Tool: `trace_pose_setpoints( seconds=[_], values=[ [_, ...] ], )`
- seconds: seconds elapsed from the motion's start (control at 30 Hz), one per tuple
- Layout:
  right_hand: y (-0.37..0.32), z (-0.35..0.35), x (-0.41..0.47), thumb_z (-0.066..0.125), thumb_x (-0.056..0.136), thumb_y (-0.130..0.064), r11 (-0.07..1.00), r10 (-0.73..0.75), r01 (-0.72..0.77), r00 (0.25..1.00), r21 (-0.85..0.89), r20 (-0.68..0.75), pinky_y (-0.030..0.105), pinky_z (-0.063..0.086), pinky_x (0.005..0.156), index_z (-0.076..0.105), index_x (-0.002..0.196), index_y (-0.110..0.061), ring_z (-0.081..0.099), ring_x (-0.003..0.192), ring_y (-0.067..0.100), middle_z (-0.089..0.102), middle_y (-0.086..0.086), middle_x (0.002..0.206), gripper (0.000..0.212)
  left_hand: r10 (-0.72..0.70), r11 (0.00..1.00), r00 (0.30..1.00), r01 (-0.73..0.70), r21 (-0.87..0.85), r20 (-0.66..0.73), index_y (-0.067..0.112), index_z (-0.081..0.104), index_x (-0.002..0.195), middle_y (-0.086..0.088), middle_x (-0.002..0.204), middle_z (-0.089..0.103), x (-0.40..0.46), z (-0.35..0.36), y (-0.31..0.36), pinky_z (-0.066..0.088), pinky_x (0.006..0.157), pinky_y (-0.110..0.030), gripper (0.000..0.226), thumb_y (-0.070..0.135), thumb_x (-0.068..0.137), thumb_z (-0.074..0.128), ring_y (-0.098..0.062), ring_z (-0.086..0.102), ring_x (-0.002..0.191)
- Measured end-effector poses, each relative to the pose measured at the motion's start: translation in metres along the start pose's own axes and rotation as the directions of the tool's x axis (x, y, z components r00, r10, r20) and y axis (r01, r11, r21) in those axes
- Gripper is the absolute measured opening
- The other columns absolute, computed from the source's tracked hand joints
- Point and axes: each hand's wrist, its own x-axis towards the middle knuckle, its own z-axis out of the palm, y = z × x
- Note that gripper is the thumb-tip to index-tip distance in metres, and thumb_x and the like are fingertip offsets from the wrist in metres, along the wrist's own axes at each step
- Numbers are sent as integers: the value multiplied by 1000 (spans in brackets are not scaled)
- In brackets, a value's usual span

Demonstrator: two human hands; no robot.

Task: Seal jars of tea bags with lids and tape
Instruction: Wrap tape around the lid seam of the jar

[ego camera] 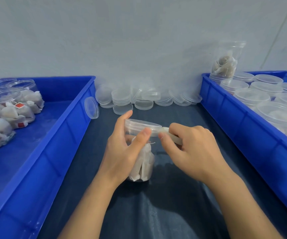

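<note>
Left grip (127, 145): I wrap the lidded jar (141, 163), steadying it.
Right grip (189, 149): I pinch the tape roll (174, 138) at the lid (142, 126), to seal.

No legible text, brand, number or sign appears anywhere in the frame; small red tags (19, 105) on tea bags (11, 112) at left, inside a blue bin (73, 118), are too blurred to read.

Even, soft, cool light; faint shadows, slight blur, wide-angle bending at edges.
</note>
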Motion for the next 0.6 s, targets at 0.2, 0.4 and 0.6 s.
trace_pose_setpoints(
  seconds=[0.2,0.4,0.6],
  values=[
    [1,-3,2,35,99,-57,996,73,-80,987,44,142,45,47,63,47,72,-15,51,62,30,51,0,57,51,15,991,995,-2,131,-98,50,39,151,31,125,65,-2,8,3,52,105,-32,101,80,63,77,6,60,124],
    [2,-2,2,28,102,-60,984,158,-173,947,30,279,45,53,82,62,91,-22,64,83,28,69,-6,82,53,63,972,987,-26,236,-151,40,45,151,22,134,64,-3,11,7,54,106,-35,103,82,61,74,0,60,126],
    [1,-6,4,38,101,-56,974,150,-190,948,122,281,41,50,70,58,80,-13,57,70,27,60,4,67,52,71,967,982,-24,254,-177,38,47,148,23,129,64,-4,11,10,55,100,-29,99,79,60,71,1,62,119]
  ],
)
